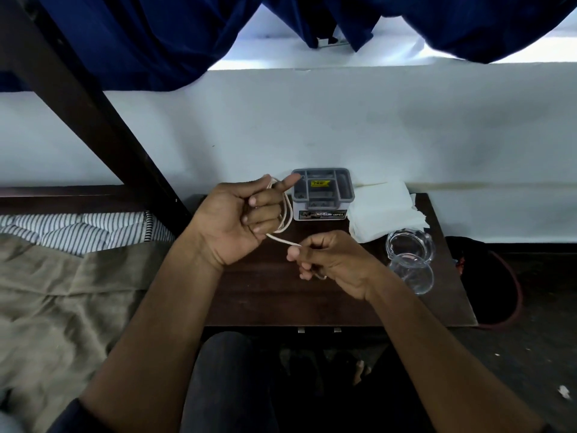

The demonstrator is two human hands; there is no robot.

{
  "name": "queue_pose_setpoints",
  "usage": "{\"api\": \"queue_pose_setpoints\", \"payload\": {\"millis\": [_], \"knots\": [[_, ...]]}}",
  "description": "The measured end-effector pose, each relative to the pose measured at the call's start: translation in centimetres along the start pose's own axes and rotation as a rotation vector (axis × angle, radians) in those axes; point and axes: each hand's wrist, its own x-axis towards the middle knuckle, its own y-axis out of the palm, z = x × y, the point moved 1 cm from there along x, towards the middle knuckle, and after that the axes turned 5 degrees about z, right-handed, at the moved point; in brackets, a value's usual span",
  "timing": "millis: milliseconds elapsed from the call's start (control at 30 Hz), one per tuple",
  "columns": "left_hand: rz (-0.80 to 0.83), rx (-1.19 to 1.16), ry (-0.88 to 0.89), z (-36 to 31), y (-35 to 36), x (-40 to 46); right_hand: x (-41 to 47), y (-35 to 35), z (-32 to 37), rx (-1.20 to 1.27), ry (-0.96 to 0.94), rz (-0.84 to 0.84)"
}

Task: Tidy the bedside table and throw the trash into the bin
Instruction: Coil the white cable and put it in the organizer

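A thin white cable [285, 214] is looped around the curled fingers of my left hand [237, 218], held above the dark wooden bedside table [281, 298]. My right hand [327, 260] pinches the free end of the cable just below and to the right of the left hand. A grey organiser box [323, 192] stands at the back of the table. To its right lies a crumpled white tissue [381, 207]. A clear glass jar [409, 245] lies on its side by the table's right edge, with a clear lid [415, 273] in front of it.
A bed with a beige blanket [62, 307] and a striped pillow [78, 226] adjoins the table on the left, under a dark wooden post [81, 104]. A white wall [312, 126] and blue curtains [140, 42] stand behind. A dark bin with a red rim [499, 282] sits right of the table.
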Motion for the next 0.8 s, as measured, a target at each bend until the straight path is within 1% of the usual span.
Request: {"api": "queue_pose_setpoints", "payload": {"millis": [100,167,200,233,300,367,433,500,567,633,700,800], "knots": [[0.079,0.151,-0.135,-0.6,0.0,-1.2,0.6,-0.5,0.7,-0.056,0.003,0.006],[0.097,0.308,-0.22,-0.7,0.1,-1.7,1.0,-0.7,1.9,-0.086,-0.038,0.021],[0.096,0.401,-0.263,-0.6,0.1,-1.9,1.3,-0.9,2.5,-0.133,-0.066,0.002],[0.078,0.492,-0.307,-0.4,0.2,-1.8,1.6,-1.1,3.2,-0.218,-0.094,-0.041],[-0.009,0.648,-0.4,0.2,0.4,-1.6,2.1,-1.2,4.7,-0.464,-0.148,-0.142],[-0.11,0.766,-0.433,1.3,0.3,-1.1,2.6,-1.1,5.9,-0.681,-0.191,-0.24],[-0.224,0.846,-0.343,2.5,0.0,-0.4,2.8,-0.9,6.8,-0.81,-0.205,-0.334],[-0.332,0.857,-0.168,3.8,-0.3,0.4,2.6,-0.7,7.4,-0.885,-0.224,-0.42],[-0.425,0.829,0.002,4.8,-0.4,1.2,2.0,-0.3,7.6,-0.882,-0.264,-0.487],[-0.517,0.781,0.132,5.4,-0.5,2.0,1.2,0.3,7.4,-0.787,-0.295,-0.501],[-0.586,0.679,0.244,5.7,-0.7,2.6,0.5,1.1,6.7,-0.668,-0.309,-0.469],[-0.651,0.432,0.37,5.5,-0.9,2.9,-0.5,1.7,5.1,-0.372,-0.275,-0.417]]}}
